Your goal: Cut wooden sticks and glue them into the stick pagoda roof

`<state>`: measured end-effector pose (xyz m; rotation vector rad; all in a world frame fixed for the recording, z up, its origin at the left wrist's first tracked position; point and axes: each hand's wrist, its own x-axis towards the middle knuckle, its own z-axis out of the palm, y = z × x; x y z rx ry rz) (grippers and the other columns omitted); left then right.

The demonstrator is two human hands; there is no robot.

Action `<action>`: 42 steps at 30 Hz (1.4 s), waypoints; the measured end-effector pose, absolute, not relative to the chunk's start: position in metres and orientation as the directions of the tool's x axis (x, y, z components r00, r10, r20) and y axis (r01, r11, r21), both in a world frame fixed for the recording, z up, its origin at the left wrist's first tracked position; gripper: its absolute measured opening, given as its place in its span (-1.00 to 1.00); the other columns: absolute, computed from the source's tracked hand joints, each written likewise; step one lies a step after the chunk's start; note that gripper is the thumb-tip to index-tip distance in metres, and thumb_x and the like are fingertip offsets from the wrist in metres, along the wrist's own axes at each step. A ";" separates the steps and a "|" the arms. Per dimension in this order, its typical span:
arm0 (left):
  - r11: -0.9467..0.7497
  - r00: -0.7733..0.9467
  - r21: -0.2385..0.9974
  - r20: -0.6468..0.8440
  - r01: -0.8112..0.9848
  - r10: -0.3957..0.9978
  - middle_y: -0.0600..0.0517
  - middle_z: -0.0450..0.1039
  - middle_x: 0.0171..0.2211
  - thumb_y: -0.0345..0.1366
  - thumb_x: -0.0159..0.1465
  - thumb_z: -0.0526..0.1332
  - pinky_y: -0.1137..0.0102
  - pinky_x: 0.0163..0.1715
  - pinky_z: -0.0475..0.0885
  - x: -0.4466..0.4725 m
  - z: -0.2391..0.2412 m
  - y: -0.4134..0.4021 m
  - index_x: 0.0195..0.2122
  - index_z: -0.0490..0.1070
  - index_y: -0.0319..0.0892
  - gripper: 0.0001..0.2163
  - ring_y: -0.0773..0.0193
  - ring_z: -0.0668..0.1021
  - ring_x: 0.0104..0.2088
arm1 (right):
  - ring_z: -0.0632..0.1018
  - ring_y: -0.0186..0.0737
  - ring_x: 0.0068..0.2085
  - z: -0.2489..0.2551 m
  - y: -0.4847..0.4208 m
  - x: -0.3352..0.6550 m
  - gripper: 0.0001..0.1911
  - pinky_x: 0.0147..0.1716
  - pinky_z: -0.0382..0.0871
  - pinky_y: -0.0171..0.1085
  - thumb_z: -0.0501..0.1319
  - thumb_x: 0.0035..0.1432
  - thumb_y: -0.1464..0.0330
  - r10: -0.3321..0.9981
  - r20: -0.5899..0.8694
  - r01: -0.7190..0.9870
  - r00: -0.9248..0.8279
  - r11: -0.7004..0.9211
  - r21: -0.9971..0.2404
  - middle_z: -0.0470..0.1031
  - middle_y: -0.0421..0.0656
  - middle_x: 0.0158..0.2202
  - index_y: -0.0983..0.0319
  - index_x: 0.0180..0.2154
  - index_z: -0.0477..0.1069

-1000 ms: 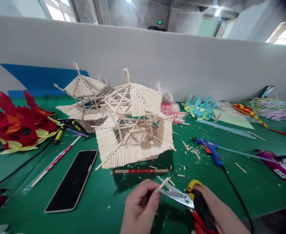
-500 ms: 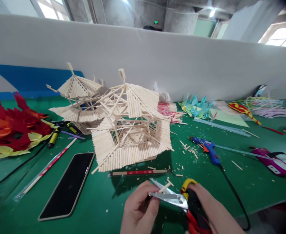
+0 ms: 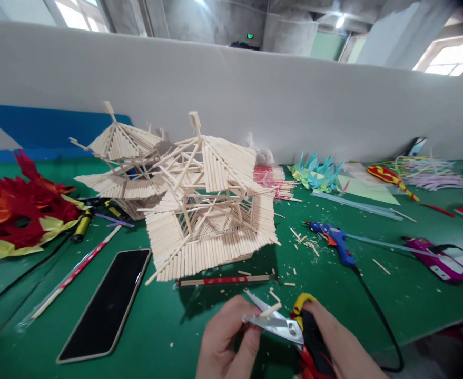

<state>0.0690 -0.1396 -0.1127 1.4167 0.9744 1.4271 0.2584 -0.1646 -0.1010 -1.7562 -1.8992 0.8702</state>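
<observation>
My right hand [image 3: 329, 331] is closed around the handles of a pair of scissors [image 3: 281, 325] with yellow, red and black grips. The blades are spread, and a short wooden stick [image 3: 271, 309] lies between them. My left hand [image 3: 229, 337] pinches that stick near the blade tips; its held end is hidden by the fingers. Just beyond my hands stands a pavilion model [image 3: 215, 210] built of thin wooden sticks, its upper roof partly covered. A second stick pavilion [image 3: 126, 158] is behind it to the left.
A phone [image 3: 107, 305] lies at left, near a wrapped stick bundle [image 3: 77, 271] and red paper craft [image 3: 21, 210]. Another bundle [image 3: 223, 281] lies before the model. On the right are a blue glue gun [image 3: 336, 239], stick offcuts [image 3: 304, 239] and a purple case [image 3: 436, 258].
The view has shifted slightly. Both hands keep their grips, and the stick's angle between the blades has become a little flatter.
</observation>
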 end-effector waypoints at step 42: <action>0.191 0.286 0.971 -0.144 -0.145 0.947 0.04 0.44 -0.55 -0.14 0.08 0.23 0.49 -0.45 0.22 0.066 -0.109 -0.124 -0.49 0.52 -0.14 -0.81 0.33 0.38 -0.50 | 0.45 -0.28 -0.45 -0.126 -0.157 0.262 -0.68 -0.50 0.23 -0.41 0.16 -0.22 0.45 0.939 -0.335 0.766 -0.084 -0.154 -0.624 0.46 -0.23 -0.47 0.16 -0.30 0.24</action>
